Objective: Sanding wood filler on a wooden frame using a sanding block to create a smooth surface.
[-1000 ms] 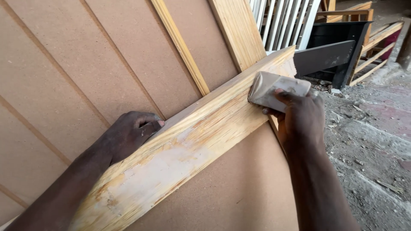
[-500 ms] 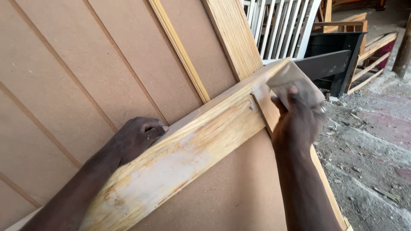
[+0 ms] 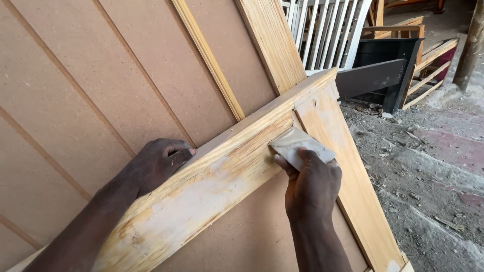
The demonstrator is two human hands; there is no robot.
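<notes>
Since the earlier frames the right hand (image 3: 311,186) is sitting lower along the wooden rail (image 3: 222,171), having come down from the rail's upper corner toward its middle, and the sanding block (image 3: 298,146) is travelling with it, while the left hand (image 3: 159,163) is staying where it was on the rail's upper edge. That rail, pale pine with whitish filler patches smeared along its face, is serving as the landmark: it is running diagonally from the lower left up to the upper right, where it is meeting a second sloping board (image 3: 348,186) at a corner joint.

On the rail's face, just below that joint, the block is lying flat, wrapped in pale worn paper. It is probably being held flat like this so that the whole abrasive face is bearing on the wood rather than one edge digging in. The right hand is closing around the block from below, fingers curled over its lower end and gripping it firmly.

Above the rail, the left hand is resting half curled, holding nothing, with fingertips hooked over the rail's top edge and pressing against the brown fibreboard panel (image 3: 101,85) behind it; this looks like bracing, keeping the frame from shifting under the rubbing.

Beyond the rail's upper end, white slatted furniture (image 3: 327,30) and a dark panel (image 3: 373,75) are standing on rough, littered ground (image 3: 433,166)
</notes>
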